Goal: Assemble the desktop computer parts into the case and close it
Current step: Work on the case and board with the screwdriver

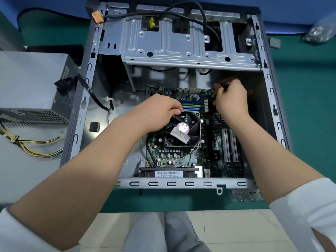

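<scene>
An open grey computer case (87,84) lies flat on the green table, with a green motherboard (214,153) inside. A black CPU cooler fan (182,130) sits on the board. My left hand (157,110) grips the fan's upper left corner, thumb curled over its edge. My right hand (230,99) is curled over the board's upper right corner, pinching a small dark object that its fingers mostly hide. Blue and green memory slots (192,106) show between the two hands.
A grey power supply (31,84) with yellow and black cables (36,148) lies left of the case. A metal drive cage (181,42) spans the case's top, with black cables (203,17) over it. A plastic bag (320,31) lies far right.
</scene>
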The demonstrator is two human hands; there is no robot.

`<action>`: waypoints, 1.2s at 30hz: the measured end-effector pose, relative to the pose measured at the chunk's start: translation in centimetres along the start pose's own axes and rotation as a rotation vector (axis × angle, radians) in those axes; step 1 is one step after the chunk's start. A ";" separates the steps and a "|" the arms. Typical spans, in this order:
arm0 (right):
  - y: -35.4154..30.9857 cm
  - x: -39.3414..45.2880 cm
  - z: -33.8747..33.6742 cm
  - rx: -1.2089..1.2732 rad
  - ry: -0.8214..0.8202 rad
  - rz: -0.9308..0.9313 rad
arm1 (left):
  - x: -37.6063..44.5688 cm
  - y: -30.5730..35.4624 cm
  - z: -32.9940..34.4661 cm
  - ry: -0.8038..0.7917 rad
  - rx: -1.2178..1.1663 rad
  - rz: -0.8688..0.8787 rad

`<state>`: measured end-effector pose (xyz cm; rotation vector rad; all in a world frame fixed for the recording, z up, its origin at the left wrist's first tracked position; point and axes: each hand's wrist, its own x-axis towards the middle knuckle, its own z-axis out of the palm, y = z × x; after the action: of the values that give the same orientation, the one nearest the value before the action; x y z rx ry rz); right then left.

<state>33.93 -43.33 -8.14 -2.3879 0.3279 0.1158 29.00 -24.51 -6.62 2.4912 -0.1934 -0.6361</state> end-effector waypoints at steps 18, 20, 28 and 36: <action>-0.1 -0.2 -0.2 0.049 -0.003 0.009 | -0.2 0.6 -0.1 -0.012 0.024 -0.010; -0.1 -0.3 -0.3 0.043 -0.001 0.014 | -0.3 0.5 -0.1 -0.010 0.020 -0.007; 0.2 -0.4 -0.8 -0.148 0.009 -0.068 | -0.3 0.7 -0.2 -0.017 0.029 -0.015; -1.1 1.1 -1.9 -0.532 -0.222 -0.203 | -0.3 0.7 -0.1 -0.034 0.014 -0.031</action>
<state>35.31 -44.04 -6.19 -2.8786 -0.0638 0.4146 28.79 -24.94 -5.99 2.5024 -0.1723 -0.6923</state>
